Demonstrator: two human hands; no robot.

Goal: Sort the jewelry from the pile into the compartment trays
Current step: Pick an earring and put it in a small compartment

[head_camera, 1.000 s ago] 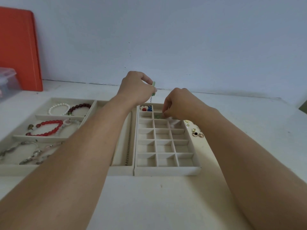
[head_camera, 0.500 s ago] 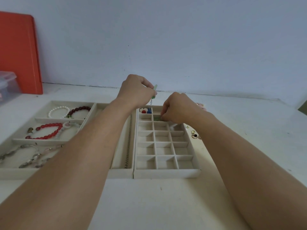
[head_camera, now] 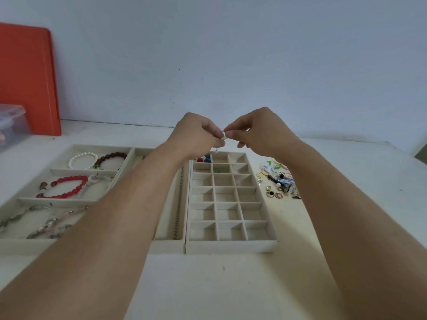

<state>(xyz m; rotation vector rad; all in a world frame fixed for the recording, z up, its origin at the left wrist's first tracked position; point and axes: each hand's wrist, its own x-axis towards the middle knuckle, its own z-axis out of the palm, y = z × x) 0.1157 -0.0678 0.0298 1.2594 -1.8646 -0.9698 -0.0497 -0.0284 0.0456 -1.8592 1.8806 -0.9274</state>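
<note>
Both hands meet above the beige grid compartment tray: left hand and right hand fingers pinch one small pale green dangling earring between them. The loose jewelry pile lies at three o'clock on the white surface.

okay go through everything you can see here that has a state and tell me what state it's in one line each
Left hand: raised, pinching a small pale green earring.
Right hand: raised, pinching the same earring.
Beige grid tray with small square compartments: mostly empty; far cells hold beads.
Beige tray with long compartments: holds bracelets.
Red bead bracelet: lying flat.
Loose jewelry pile: unsorted, on the white table.
Clear plastic box: lid on.
</note>
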